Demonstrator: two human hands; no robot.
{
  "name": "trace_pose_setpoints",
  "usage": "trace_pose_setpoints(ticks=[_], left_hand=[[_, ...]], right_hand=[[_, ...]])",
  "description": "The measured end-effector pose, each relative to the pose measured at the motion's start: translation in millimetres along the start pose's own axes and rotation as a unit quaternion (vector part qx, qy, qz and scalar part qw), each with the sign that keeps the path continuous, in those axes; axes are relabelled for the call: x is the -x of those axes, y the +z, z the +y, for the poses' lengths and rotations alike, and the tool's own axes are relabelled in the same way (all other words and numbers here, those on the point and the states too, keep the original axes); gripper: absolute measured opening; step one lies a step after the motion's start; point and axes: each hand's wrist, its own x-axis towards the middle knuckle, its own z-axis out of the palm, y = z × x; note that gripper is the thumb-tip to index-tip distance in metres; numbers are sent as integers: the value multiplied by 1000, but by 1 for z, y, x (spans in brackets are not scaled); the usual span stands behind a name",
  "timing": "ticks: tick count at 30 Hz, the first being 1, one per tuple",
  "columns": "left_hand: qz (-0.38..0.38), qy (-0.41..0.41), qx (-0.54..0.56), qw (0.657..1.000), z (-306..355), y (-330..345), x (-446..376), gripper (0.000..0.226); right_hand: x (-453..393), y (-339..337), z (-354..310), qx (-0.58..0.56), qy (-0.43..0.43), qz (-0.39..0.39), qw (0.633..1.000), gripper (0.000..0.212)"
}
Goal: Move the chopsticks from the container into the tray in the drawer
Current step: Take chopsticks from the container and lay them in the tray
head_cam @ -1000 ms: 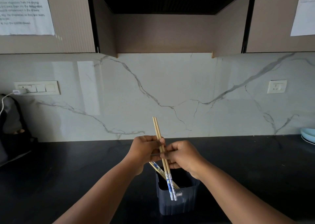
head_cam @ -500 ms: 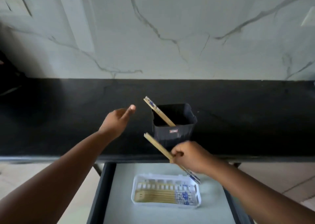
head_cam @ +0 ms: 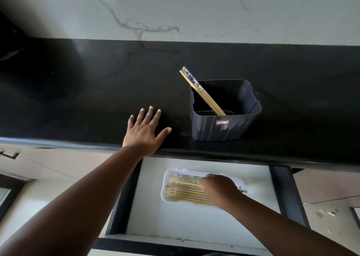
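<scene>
A dark grey container [head_cam: 224,127] stands on the black counter, with one pair of wooden chopsticks [head_cam: 198,89] with blue-patterned tops leaning out to the upper left. Below it the drawer [head_cam: 194,222] is pulled out. A white tray [head_cam: 165,179] lies in it with several chopsticks [head_cam: 185,192] side by side. My right hand [head_cam: 220,191] is down in the tray's right half, fingers curled over the chopsticks' ends, which it hides. My left hand [head_cam: 145,133] lies flat on the counter left of the container, fingers spread, holding nothing.
The black counter [head_cam: 78,90] runs across the view in front of a white marble wall [head_cam: 194,12]. The drawer's dark side walls [head_cam: 288,195] frame a pale liner. Beige cabinet fronts [head_cam: 48,164] lie to the left, floor to the right.
My view dropped from the wall to the open drawer. My right hand carried a pair of chopsticks from above the container down into the tray. My left hand let go and settled flat on the counter.
</scene>
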Motion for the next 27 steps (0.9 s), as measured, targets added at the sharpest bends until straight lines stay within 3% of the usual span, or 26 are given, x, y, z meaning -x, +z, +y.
trace_pose_setpoints(ticks=[2, 27], left_hand=[[3, 1, 2, 1000, -1, 0, -1, 78], [1, 5, -1, 1000, -3, 3, -2, 81]], right_hand=[[-7, 2, -1, 12, -6, 2, 1000, 19], [-25, 23, -5, 33, 19, 19, 999, 24]])
